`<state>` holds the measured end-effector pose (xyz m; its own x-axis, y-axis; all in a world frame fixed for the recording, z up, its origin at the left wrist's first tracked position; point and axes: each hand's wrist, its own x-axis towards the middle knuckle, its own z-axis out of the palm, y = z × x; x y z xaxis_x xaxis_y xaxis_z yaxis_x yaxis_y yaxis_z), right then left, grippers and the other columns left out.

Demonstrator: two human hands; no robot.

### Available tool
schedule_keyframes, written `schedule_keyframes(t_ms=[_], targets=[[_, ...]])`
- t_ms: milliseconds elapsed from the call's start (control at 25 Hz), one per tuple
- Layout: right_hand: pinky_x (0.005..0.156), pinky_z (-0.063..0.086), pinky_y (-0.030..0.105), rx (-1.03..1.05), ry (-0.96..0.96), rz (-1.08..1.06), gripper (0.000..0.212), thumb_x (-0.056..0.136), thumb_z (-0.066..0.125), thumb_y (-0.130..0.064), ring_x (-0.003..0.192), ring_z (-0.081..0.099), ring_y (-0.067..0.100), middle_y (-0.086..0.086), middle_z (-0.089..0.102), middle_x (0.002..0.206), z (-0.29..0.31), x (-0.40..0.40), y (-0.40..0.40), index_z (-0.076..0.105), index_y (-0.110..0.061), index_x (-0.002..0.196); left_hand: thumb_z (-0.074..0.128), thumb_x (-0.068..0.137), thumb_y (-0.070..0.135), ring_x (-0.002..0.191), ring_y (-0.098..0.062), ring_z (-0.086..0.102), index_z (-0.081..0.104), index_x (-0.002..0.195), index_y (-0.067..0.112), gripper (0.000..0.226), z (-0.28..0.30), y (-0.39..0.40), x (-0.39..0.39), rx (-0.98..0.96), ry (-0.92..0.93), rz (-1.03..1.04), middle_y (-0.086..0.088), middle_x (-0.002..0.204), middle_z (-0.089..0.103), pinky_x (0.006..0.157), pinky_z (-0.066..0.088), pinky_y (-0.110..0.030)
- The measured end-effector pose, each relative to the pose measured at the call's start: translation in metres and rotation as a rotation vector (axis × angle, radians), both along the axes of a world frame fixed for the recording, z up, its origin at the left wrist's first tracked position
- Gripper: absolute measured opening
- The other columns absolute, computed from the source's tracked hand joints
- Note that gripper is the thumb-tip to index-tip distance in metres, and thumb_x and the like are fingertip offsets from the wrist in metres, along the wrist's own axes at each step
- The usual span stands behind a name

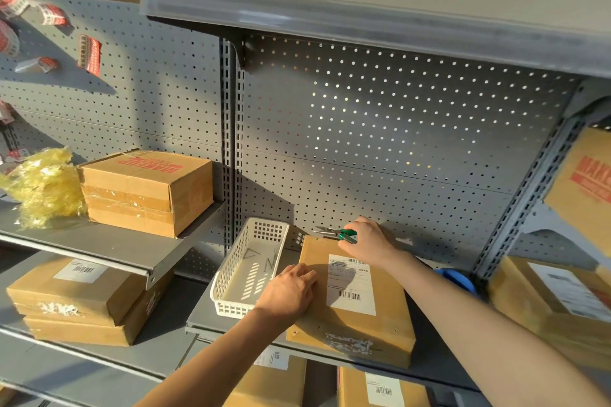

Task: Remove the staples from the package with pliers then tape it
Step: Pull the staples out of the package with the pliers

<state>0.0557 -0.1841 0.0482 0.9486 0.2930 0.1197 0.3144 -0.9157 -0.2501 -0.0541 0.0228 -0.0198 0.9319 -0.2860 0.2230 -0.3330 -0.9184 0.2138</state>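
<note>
Left hand [291, 291] presses flat, fingers loose, pinning the package [355, 299] at the shelf's [439, 370] front edge; right hand [370, 241] grips the pliers [337, 235] over its far edge, probably hunting staples.

The package [357, 304] lies at the shelf's [439, 363] front edge, the basket [231, 274] touching its left side, staples [261, 258] inside.

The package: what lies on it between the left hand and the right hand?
In the head view, the white shipping label lies on the package between the left hand and the right hand, which holds the pliers.
</note>
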Motion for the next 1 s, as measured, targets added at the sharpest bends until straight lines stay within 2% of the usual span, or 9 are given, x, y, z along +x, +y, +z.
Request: schedule_keyframes(t_ms=[160, 360, 480, 600, 720, 1000], targets=[[0.099, 0.046, 0.039, 0.016, 0.017, -0.048, 0.039, 0.093, 0.064, -0.047, 0.116, 0.053, 0.018, -0.002, 0.059, 0.121, -0.002, -0.014, -0.031, 0.067, -0.024, 0.124, 0.032, 0.105, 0.028, 0.119, -0.019, 0.051, 0.050, 0.128, 0.021, 0.030, 0.001, -0.002, 0.002, 0.012, 0.015, 0.004, -0.001, 0.128, 0.052, 0.100, 0.047, -0.034], [0.096, 0.051, 0.039, 0.016, -0.009, -0.085, 0.039, 0.092, 0.061, -0.050, 0.114, 0.056, 0.016, -0.007, 0.060, 0.119, -0.002, -0.035, -0.065, 0.070, -0.025, 0.121, 0.035, 0.105, 0.028, 0.117, -0.021, 0.054, 0.052, 0.127, 0.020, 0.029, 0.000, -0.002, 0.002, 0.035, 0.002, 0.010, -0.001, 0.125, 0.054, 0.091, 0.052, -0.033], [0.093, 0.051, 0.037, -0.009, -0.014, -0.105, 0.038, 0.093, 0.058, -0.051, 0.113, 0.056, 0.014, -0.008, 0.059, 0.119, 0.001, -0.051, -0.083, 0.069, -0.027, 0.121, 0.034, 0.105, 0.027, 0.116, -0.021, 0.055, 0.052, 0.131, 0.020, 0.032, 0.002, -0.004, 0.003, 0.046, 0.000, 0.012, -0.001, 0.125, 0.055, 0.092, 0.050, -0.032], [0.083, 0.056, 0.039, -0.055, -0.040, -0.142, 0.037, 0.090, 0.053, -0.059, 0.101, 0.061, 0.015, -0.011, 0.060, 0.108, 0.003, -0.064, -0.103, 0.069, -0.030, 0.108, 0.034, 0.106, 0.028, 0.116, -0.021, 0.056, 0.050, 0.132, 0.021, 0.031, 0.003, -0.004, 0.004, 0.057, 0.012, 0.018, 0.000, 0.126, 0.054, 0.093, 0.050, -0.033], [0.078, 0.057, 0.038, -0.061, -0.049, -0.185, 0.035, 0.089, 0.054, -0.060, 0.096, 0.061, 0.015, -0.011, 0.059, 0.104, 0.003, -0.077, -0.123, 0.069, -0.031, 0.103, 0.036, 0.106, 0.028, 0.112, -0.022, 0.058, 0.053, 0.128, 0.020, 0.029, 0.000, -0.003, 0.003, 0.056, 0.003, -0.006, -0.001, 0.121, 0.055, 0.090, 0.052, -0.033], [0.077, 0.056, 0.036, -0.037, -0.046, -0.250, 0.036, 0.091, 0.059, -0.059, 0.099, 0.061, 0.015, -0.012, 0.060, 0.111, -0.006, -0.101, -0.161, 0.070, -0.035, 0.114, 0.039, 0.105, 0.024, 0.104, -0.022, 0.062, 0.058, 0.123, 0.017, 0.027, 0.002, 0.000, 0.003, 0.035, -0.047, -0.059, -0.004, 0.122, 0.059, 0.086, 0.054, -0.031]])
